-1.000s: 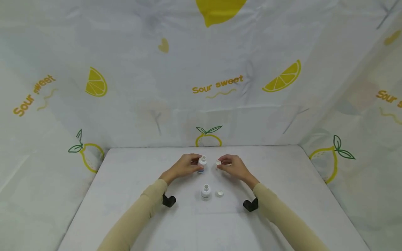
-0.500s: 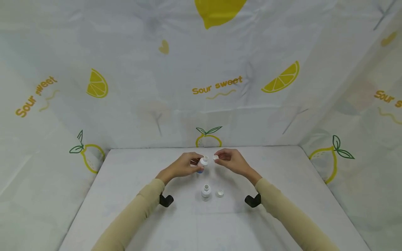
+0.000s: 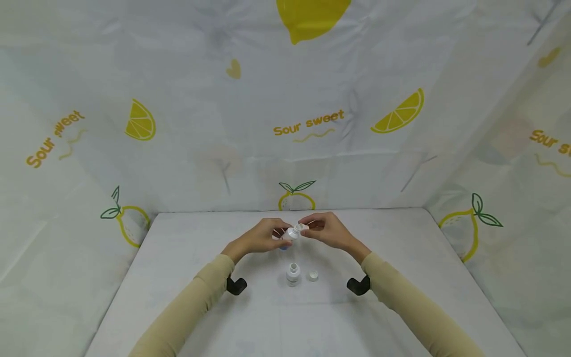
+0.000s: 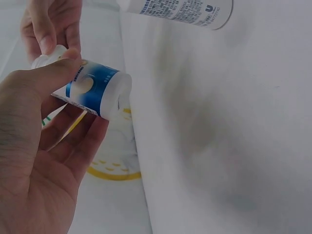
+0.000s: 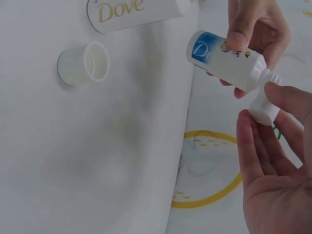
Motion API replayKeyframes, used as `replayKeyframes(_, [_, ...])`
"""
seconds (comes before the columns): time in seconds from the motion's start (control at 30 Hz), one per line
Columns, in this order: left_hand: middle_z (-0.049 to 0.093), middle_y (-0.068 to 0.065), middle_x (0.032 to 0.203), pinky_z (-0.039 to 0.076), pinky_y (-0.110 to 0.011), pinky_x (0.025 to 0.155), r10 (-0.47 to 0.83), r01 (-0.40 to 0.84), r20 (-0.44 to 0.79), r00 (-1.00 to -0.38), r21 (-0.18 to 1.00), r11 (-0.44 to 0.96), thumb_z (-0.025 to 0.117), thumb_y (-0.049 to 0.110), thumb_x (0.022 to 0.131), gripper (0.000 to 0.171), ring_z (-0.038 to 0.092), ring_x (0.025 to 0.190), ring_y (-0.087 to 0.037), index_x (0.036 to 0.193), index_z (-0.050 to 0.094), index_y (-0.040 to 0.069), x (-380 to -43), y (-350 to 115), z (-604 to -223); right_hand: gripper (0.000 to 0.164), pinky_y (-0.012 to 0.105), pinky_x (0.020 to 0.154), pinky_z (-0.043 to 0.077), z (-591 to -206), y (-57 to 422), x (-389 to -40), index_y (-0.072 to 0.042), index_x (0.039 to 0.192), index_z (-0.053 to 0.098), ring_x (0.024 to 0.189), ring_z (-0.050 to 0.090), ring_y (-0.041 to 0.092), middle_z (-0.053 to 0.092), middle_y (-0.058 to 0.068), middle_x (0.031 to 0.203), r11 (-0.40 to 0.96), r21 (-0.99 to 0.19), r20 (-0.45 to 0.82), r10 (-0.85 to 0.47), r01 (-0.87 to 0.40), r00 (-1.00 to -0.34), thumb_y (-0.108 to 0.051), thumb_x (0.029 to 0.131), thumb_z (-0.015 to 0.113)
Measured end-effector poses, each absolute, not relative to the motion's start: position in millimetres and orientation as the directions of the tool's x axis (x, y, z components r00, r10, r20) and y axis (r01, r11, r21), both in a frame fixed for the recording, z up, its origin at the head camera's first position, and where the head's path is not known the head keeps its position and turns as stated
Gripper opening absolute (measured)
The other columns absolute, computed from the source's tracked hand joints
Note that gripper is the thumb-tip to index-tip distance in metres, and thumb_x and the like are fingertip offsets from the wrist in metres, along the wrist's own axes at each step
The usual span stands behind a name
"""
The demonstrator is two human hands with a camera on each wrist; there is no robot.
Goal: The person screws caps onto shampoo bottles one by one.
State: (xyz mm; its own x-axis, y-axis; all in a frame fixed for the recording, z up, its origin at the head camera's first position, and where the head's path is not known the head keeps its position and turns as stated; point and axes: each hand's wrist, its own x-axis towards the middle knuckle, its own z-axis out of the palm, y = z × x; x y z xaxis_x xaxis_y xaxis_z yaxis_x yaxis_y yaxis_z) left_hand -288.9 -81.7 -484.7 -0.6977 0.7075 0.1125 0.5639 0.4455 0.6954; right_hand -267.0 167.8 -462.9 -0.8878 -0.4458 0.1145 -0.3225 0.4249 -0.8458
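Note:
My left hand (image 3: 256, 238) grips a small white bottle (image 5: 226, 61) with a blue label, thumb on one side and fingers on the other. The bottle is held above the table, its neck tilted toward my right hand (image 3: 330, 230). Between the right thumb and fingers is a white cap (image 5: 263, 110), pinched right at the bottle's threaded neck. The cap overlaps the mouth in the right wrist view; whether it is seated cannot be told. In the left wrist view, the bottle (image 4: 92, 87) shows its base, while fingers hide much of its neck.
Nearer the body on the white table (image 3: 214, 317) stands a second white bottle (image 3: 293, 275), upright and uncapped, with Dove lettering (image 5: 122, 10). Just right of it lies a second white cap (image 3: 313, 275), hollow side showing. A lemon-printed curtain (image 3: 200, 124) rises behind the table.
The left hand has tilted its bottle to the right. My right hand has moved left with the cap, from apart from the bottle to against its mouth. The standing bottle stays put.

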Motion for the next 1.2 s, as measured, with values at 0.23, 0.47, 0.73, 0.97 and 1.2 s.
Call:
replayKeyframes(0.23, [0.067,0.006,0.107,0.056,-0.020,0.087,0.715,0.550,0.084,-0.694,0.702,0.453,0.073,0.037,0.085,0.043,0.064,0.097,-0.007,0.122,0.065,0.018,-287,-84,-485,0.034,0.020,0.080,0.058,-441,161,-251,0.006,0.115,0.065,0.101,0.067,0.037,0.068,0.024,0.112,0.342,-0.887,0.124,-0.468,-0.309,-0.875,-0.008,0.085,0.073])
replayKeyframes(0.47, [0.066,0.009,0.103,0.057,-0.023,0.086,0.722,0.573,0.105,-0.684,0.691,0.441,0.074,0.037,0.085,0.042,0.062,0.093,-0.006,0.121,0.066,0.019,-287,-85,-486,0.033,0.020,0.079,0.059,-437,158,-246,0.007,0.113,0.066,0.101,0.067,0.039,0.068,0.025,0.110,0.319,-0.890,0.151,-0.470,-0.326,-0.870,-0.006,0.084,0.073])
replayKeyframes(0.73, [0.066,0.008,0.103,0.056,-0.022,0.086,0.732,0.575,0.101,-0.674,0.694,0.434,0.073,0.041,0.085,0.043,0.063,0.094,-0.006,0.121,0.066,0.019,-289,-84,-487,0.031,0.040,0.090,0.058,-442,155,-249,0.005,0.113,0.067,0.104,0.067,0.038,0.067,0.024,0.115,0.359,-0.859,0.160,-0.489,-0.366,-0.857,-0.005,0.084,0.074])
replayKeyframes(0.97, [0.066,0.008,0.104,0.056,-0.019,0.084,0.742,0.593,0.100,-0.663,0.675,0.439,0.072,0.042,0.085,0.043,0.062,0.093,-0.005,0.123,0.066,0.020,-288,-84,-486,0.034,0.039,0.088,0.059,-464,156,-262,0.002,0.113,0.068,0.101,0.068,0.033,0.069,0.018,0.114,0.365,-0.855,0.175,-0.463,-0.367,-0.869,-0.011,0.083,0.076])
replayKeyframes(1.2, [0.066,0.007,0.106,0.055,-0.018,0.086,0.747,0.606,0.109,-0.656,0.665,0.435,0.071,0.042,0.086,0.043,0.063,0.094,-0.003,0.123,0.065,0.021,-289,-85,-484,0.034,0.023,0.078,0.059,-463,155,-262,-0.009,0.108,0.072,0.090,0.070,0.019,0.072,0.006,0.106,0.421,-0.828,0.180,-0.426,-0.370,-0.887,-0.028,0.080,0.079])
